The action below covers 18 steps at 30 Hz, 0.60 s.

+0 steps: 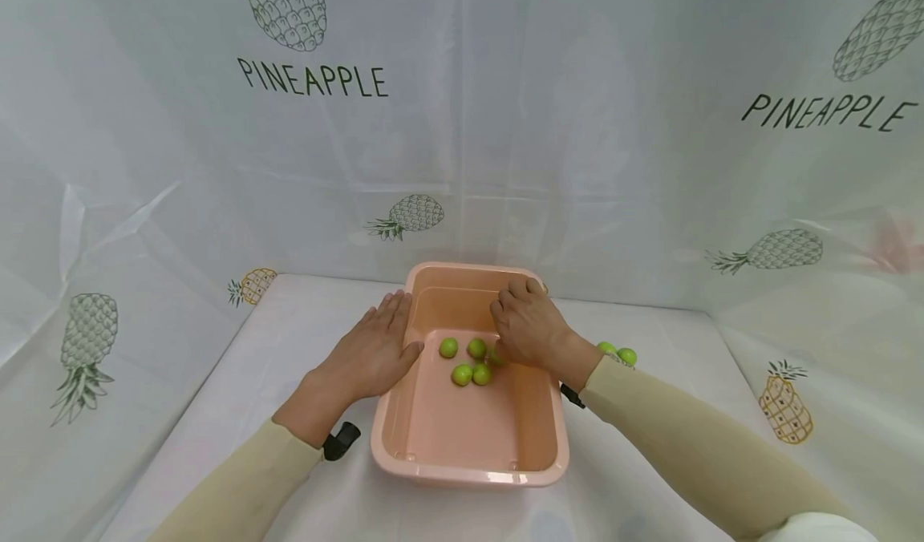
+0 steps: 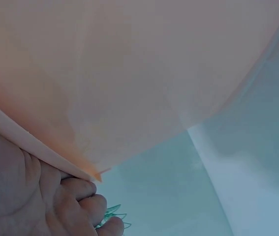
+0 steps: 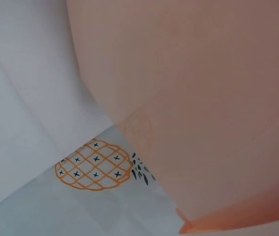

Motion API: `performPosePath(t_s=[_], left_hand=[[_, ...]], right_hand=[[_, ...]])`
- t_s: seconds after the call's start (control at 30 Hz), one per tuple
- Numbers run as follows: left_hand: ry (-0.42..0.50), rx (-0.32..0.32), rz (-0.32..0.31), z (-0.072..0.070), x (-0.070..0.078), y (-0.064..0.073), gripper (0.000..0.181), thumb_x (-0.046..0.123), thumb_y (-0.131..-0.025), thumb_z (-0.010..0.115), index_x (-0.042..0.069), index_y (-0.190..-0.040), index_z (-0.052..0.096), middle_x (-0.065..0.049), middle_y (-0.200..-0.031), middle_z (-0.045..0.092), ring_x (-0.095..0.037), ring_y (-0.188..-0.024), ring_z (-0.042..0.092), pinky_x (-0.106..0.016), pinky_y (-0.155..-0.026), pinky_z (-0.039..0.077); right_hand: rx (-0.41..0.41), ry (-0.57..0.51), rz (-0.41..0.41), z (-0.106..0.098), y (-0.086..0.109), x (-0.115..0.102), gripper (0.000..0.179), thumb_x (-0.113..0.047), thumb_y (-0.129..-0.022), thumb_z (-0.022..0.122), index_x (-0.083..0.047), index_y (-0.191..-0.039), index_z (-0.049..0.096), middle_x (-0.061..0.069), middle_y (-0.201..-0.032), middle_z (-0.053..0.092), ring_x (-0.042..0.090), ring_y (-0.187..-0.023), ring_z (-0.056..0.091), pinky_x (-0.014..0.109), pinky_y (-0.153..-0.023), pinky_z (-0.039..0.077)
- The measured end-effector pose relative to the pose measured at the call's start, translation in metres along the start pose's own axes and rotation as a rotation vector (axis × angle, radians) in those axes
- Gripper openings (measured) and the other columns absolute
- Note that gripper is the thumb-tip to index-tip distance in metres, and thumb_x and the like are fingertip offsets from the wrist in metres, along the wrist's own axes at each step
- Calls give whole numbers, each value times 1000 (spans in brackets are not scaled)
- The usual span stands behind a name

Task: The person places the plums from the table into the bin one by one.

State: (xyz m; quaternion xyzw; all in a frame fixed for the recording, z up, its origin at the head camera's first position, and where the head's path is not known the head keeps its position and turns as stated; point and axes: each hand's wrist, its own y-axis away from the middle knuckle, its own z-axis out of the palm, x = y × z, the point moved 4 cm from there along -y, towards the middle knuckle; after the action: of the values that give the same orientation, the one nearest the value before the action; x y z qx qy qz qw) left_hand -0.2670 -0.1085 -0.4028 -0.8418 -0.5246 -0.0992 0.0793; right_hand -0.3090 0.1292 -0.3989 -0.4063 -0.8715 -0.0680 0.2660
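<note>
A pink plastic basin stands on the white-covered table, with several small green limes on its floor. My left hand lies palm down along the basin's left rim, fingers straight and thumb reaching over the inner side. In the left wrist view, fingers show right at the rim's edge. Over the right rim, knuckles up, is my right hand, its fingers bent inward; I cannot tell what is in it. One lime is partly hidden by that hand. The right wrist view shows only the basin's outer wall.
Two more limes show on the table right of the basin, partly behind the right forearm. A pineapple-printed sheet hangs behind the table and at both sides.
</note>
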Motion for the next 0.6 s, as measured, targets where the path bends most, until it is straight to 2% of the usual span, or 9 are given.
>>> performPosePath(t_s=[0.1,0.17,0.33,0.43,0.5,0.6], left_hand=[[2,1,1,1,1,0,75,36,-112,44,-12,-163,18,-29,-172,17,-44,-161,17,-58,-130,23],[3,3,3,1,1,0,75,36,-112,44,-12,-163,18,-29,-172,18,-44,-161,18,-59,-129,24],[2,-1,2,1,1,0,76,36,-112,45,-12,-163,17,-29,-172,18,-44,-161,18,-59,-129,24],[5,-3,-4,1,1,0,76,37,-112,45,-11,-164,17,-29,-172,17,-44,-161,17,-58,-129,24],[4,-3,-10,2,0,-1,76,38,-112,44,-10,-164,16,-28,-173,17,-43,-162,17,-58,-130,24],[3,5,-11,2,0,-1,76,38,-112,44,-10,-164,16,-29,-172,18,-43,-161,18,-58,-129,24]], right_hand=[[41,-18,19,-2,3,1,30,-36,-93,67,-9,-85,55,4,-81,50,27,-83,41,41,-76,34],[103,-35,41,-4,6,3,27,-31,-92,68,-9,-83,55,5,-81,51,27,-82,42,41,-75,35],[367,-44,100,-12,16,15,27,-23,-88,71,-8,-76,51,5,-75,48,26,-74,42,40,-71,38],[525,-48,131,-16,24,28,31,-19,-85,73,-8,-73,47,4,-71,41,25,-69,39,40,-68,38],[579,-69,157,-15,32,39,33,-19,-85,75,-8,-74,47,5,-70,40,27,-70,41,41,-67,39],[596,-105,197,-6,48,58,30,-20,-87,75,-5,-78,50,7,-72,45,31,-72,45,44,-67,40]])
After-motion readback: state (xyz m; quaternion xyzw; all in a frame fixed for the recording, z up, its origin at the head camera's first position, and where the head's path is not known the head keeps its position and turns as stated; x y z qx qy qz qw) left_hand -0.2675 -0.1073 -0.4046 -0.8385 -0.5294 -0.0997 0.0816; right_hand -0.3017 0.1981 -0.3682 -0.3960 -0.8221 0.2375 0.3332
